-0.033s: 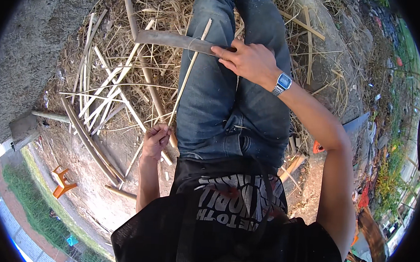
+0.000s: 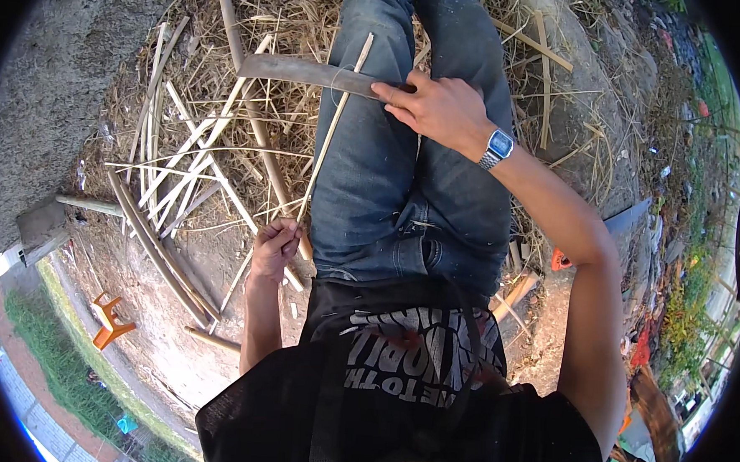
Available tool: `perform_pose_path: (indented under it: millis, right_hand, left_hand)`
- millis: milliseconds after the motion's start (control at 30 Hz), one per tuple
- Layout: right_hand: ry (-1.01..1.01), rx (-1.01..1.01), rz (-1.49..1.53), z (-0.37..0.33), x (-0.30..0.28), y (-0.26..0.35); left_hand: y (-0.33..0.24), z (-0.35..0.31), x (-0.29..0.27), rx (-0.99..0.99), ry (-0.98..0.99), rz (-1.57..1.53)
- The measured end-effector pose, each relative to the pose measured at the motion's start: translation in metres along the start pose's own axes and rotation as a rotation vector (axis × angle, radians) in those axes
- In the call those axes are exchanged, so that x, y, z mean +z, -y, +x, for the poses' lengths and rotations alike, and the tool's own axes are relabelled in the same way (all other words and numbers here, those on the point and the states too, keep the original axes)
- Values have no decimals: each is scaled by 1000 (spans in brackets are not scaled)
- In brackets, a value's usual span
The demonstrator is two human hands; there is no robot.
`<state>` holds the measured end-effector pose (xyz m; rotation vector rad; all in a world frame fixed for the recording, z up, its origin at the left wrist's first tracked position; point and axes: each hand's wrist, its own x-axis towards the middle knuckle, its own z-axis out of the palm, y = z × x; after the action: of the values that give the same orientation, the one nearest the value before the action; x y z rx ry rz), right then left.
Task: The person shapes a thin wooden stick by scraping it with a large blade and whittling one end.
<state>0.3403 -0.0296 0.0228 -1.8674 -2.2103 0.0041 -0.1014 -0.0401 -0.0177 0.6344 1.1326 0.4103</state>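
My right hand (image 2: 445, 109) grips the handle of a long flat-bladed knife (image 2: 290, 69). The blade points left, beyond my left thigh. Crossing it at the thigh is a thin pale wooden strip (image 2: 330, 141), which runs down toward my body. My left hand (image 2: 276, 241) is closed around the strip's near end, beside my left hip. A thin curled shaving (image 2: 338, 75) appears at the crossing of blade and strip. Most of the knife's handle is hidden by my right fingers.
Several pale split strips (image 2: 191, 167) lie heaped on straw to my left, beside long brown poles (image 2: 164, 254). More strips (image 2: 545, 81) lie at the far right. A saw (image 2: 626, 219) with an orange handle is by my right elbow. An orange chair (image 2: 112, 322) stands lower left.
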Motion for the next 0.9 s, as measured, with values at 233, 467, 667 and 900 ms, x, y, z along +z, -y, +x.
perform_pose_path:
  millis: [233,467,667,900]
  right_hand:
    - [36,-19,-2,0,2,3]
    - [78,8,103,2,-7,17]
    - [208,16,432,-23,-21,62]
    - [98,-36,324,-26,-15,44]
  left_hand:
    - [-2,2,3,-15,16,-4]
    - [-13,1,24,36,4,-25]
    - [-26,8,72,58,-37,15]
    - [-11,-7,79,213,-130,65]
